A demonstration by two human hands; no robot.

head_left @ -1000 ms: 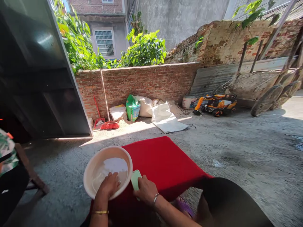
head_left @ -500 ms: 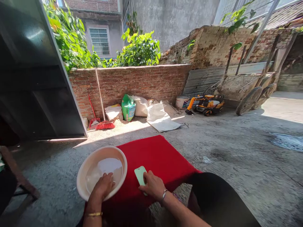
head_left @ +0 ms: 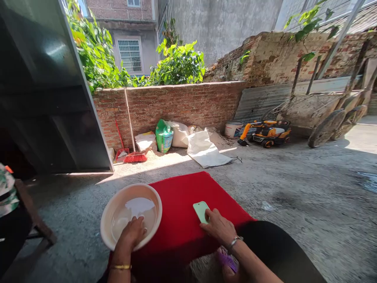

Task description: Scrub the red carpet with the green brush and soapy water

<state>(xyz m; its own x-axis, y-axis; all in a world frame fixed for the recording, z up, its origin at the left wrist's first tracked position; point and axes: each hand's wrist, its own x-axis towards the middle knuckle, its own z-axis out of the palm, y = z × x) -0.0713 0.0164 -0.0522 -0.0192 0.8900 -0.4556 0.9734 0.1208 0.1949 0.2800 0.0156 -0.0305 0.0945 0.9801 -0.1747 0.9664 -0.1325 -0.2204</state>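
Observation:
On the left of the red cloth [head_left: 188, 188] stands a pale round basin [head_left: 106, 220] holding clear water. My left hand [head_left: 134, 232] reaches over its near rim, fingers curled down at the water; a small whitish bit shows by the fingers, too unclear to name. My right hand [head_left: 219, 226] grips the lower part of a light green smartphone [head_left: 200, 211] between thumb and fingers. The phone is at the cloth's right side; whether it touches the cloth I cannot tell.
A person in a patterned sleeve [head_left: 8, 192] sits at the left edge by a wooden stool [head_left: 33, 212]. Beyond are a broom [head_left: 135, 156], a green sack [head_left: 163, 135], a white sack [head_left: 206, 149], a toy excavator [head_left: 268, 133] and a handcart [head_left: 312, 112] before a brick wall [head_left: 176, 102].
My right hand has moved right with the smartphone, away from the basin. My left hand stays in the basin. The view has turned slightly left.

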